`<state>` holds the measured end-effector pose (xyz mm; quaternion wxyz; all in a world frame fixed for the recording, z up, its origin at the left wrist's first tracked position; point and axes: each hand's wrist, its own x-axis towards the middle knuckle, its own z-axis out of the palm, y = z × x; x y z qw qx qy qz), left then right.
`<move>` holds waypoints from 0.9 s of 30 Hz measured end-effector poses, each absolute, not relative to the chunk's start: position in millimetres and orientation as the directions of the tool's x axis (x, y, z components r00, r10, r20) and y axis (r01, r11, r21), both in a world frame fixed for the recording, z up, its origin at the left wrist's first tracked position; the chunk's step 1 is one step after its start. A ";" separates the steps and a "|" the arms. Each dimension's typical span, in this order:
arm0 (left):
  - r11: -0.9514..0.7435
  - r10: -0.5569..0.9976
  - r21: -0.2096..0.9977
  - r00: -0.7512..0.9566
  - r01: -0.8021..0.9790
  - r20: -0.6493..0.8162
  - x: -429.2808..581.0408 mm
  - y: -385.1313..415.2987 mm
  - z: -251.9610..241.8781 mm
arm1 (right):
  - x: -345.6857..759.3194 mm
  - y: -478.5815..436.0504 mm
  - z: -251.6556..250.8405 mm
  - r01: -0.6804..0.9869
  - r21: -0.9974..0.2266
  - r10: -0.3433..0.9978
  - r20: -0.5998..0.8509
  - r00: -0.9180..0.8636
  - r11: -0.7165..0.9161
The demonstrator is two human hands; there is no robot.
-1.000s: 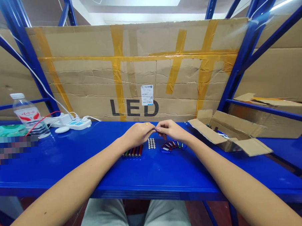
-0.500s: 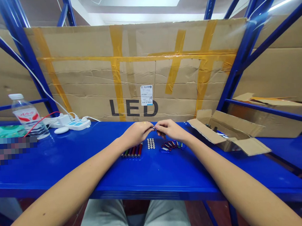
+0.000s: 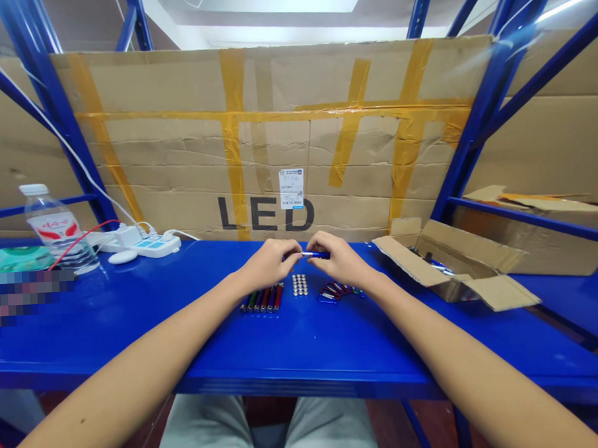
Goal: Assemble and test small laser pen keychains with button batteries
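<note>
Over the blue table, a slim blue penlight [image 3: 317, 255] with a silver section lies level between my hands. My right hand [image 3: 336, 257] grips its blue body. At the silver left end, the fingertips of my left hand [image 3: 277, 259] are closed; any small part inside them is hidden. Below my left hand lies a row of several coloured penlight tubes [image 3: 261, 299], red, purple, blue and green. Small silver button cells [image 3: 300, 285] stand in a neat grid in the middle. Beside them, under my right wrist, rests a fanned row of coloured carabiners [image 3: 334, 292].
An opened cardboard box [image 3: 449, 260] with metallic parts sits to the right. At the left are a water bottle [image 3: 56, 228], a white power strip [image 3: 156, 245] with cables, and a green packet [image 3: 16, 259]. A tall cardboard sheet [image 3: 187, 163] closes off the back.
My hands have drawn slightly apart and my right hand has turned, so the blue body and silver end of the penlight now show. The items on the table keep their places.
</note>
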<state>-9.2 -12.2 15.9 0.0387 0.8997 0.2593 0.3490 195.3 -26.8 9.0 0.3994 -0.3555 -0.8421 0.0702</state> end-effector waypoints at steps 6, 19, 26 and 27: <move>-0.800 0.600 0.436 0.536 0.412 0.594 -7.4 -14.7 16.5 | 192.9 -32.6 14.9 0.558 -0.268 0.566 0.675 -0.473 0.785; -0.714 0.627 0.663 0.628 0.226 0.461 -5.5 -18.4 10.3 | 196.3 -33.1 14.3 0.574 -0.308 0.613 0.637 -0.468 0.758; -0.780 0.581 0.571 0.634 0.255 0.510 -5.5 -24.2 13.1 | 194.1 -37.9 18.9 0.526 -0.407 0.646 0.629 -0.432 0.747; -0.793 0.571 0.545 0.642 0.270 0.512 -5.6 -25.1 13.5 | 193.9 -38.8 19.8 0.522 -0.421 0.655 0.620 -0.431 0.742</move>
